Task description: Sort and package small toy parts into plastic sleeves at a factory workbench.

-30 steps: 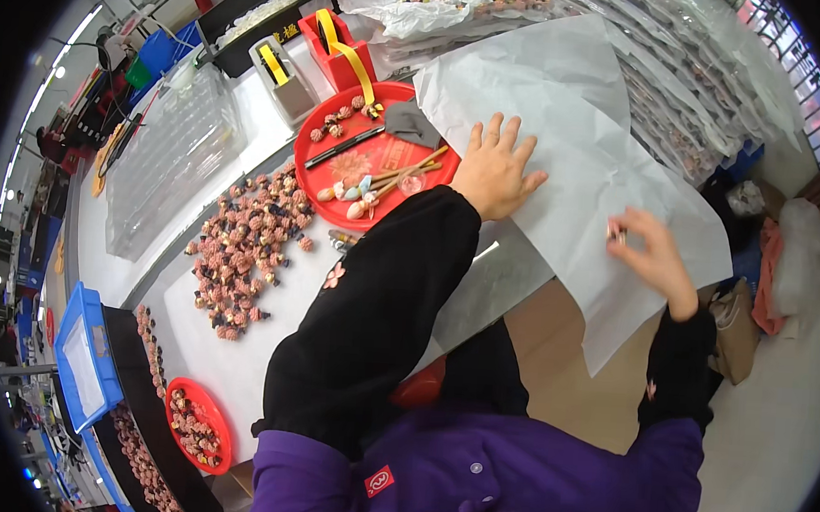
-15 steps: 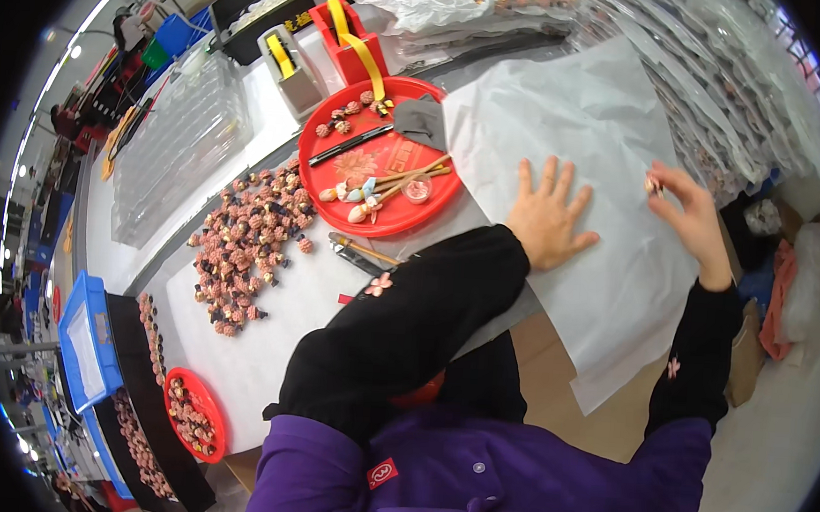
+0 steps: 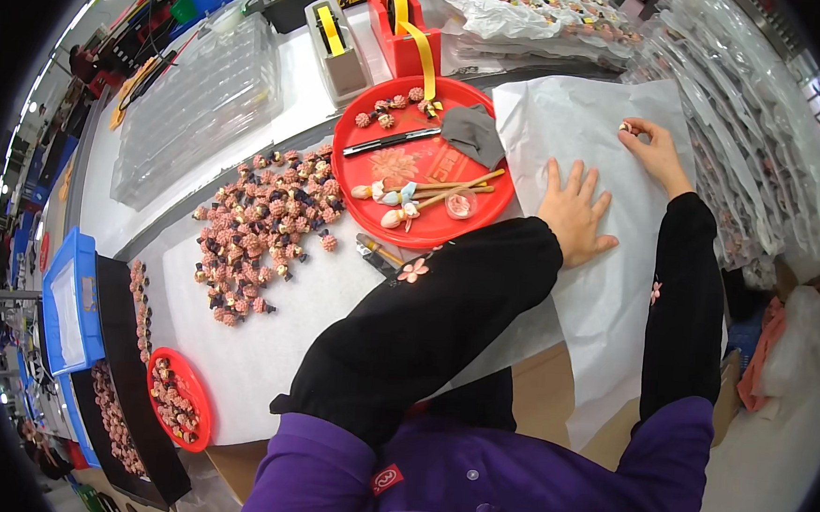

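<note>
My left hand (image 3: 576,215) lies flat on a large white paper sheet (image 3: 604,305), fingers spread, with nothing held. Above the far right part of that sheet, my right hand (image 3: 656,155) pinches a small pink piece (image 3: 627,128) between thumb and fingertips. Most of the piece is hidden by the fingers. Left of the sheet stands a round red tray (image 3: 363,173). It holds several knobbly pink pieces (image 3: 386,120), a black pen (image 3: 392,142), a grey cloth (image 3: 474,135), thin wooden sticks with pale figures on their ends (image 3: 414,196) and a small clear pot (image 3: 460,204).
A heap of pink pieces with dark ends (image 3: 266,233) covers the table's left part. Two tape dispensers, grey (image 3: 344,69) and red (image 3: 413,50), stand behind the tray. Plastic-wrapped stacks (image 3: 718,134) rise at the far right. A smaller red tray (image 3: 205,422) and blue bin (image 3: 97,303) are at left.
My right hand has moved farther away and inward over the sheet, still pinching the small piece. My left hand stays flat on the paper. The whole view has shifted slightly.
</note>
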A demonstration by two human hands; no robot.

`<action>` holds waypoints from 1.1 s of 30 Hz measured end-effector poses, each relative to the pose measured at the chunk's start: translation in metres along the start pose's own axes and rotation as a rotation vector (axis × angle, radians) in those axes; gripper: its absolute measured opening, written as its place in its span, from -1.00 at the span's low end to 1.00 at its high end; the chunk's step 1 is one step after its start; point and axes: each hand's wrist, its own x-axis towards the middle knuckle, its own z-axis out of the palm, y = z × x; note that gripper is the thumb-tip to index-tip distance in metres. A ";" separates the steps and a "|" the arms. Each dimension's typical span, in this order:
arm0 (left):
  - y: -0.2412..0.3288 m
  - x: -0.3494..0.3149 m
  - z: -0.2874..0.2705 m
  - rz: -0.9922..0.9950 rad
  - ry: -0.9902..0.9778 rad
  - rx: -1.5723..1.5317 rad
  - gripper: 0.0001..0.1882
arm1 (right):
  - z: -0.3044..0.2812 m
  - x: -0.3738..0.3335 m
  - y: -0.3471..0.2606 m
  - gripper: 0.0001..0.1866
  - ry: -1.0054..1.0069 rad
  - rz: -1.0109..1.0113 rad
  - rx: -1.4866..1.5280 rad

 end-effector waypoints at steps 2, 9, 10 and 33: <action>0.011 0.008 0.004 -0.011 -0.033 -0.024 -0.31 | -0.004 0.010 0.019 -0.60 0.022 0.007 -0.072; 0.021 0.021 0.027 -0.027 -0.081 -0.062 -0.27 | 0.000 0.017 0.037 -0.58 -0.012 0.017 -0.154; 0.023 0.021 0.028 -0.018 -0.070 -0.068 -0.26 | -0.003 0.015 0.039 -0.58 0.008 0.027 -0.161; 0.008 0.002 0.022 -0.087 0.185 -0.114 -0.30 | -0.030 -0.009 0.027 -0.68 -0.040 -0.025 -0.371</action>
